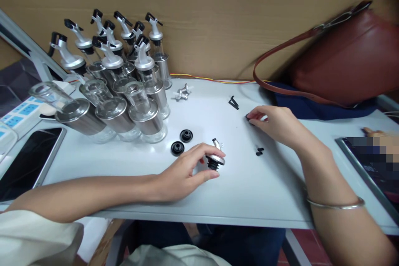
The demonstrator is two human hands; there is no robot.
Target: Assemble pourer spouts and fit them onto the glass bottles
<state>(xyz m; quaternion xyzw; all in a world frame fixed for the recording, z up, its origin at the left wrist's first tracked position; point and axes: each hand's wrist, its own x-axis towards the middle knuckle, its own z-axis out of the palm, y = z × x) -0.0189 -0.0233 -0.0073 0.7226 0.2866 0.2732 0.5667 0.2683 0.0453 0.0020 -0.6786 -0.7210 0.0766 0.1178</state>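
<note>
My left hand (187, 170) is closed on a bottle pourer (215, 158), a silver cap with a short spout on top and a ribbed black stopper below. Farther right, my right hand (271, 122) pinches a small black part (247, 118) at its fingertips, close to the tabletop; most of that part is hidden. Two thin black levers (233, 102) lie just beyond the right fingertips, and a few tiny black plugs (259, 151) lie nearer to me. Beside my left hand are two round black stoppers (186, 135). Silver spout pieces (182, 92) rest farther back.
Several glass bottles with metal sleeves and pourers (152, 87) crowd the left; the front ones (145, 112) have bare necks. A phone (31, 162) and power strip (18, 116) lie at far left. A brown bag (346, 58) stands back right, near a tablet-like device (358, 166).
</note>
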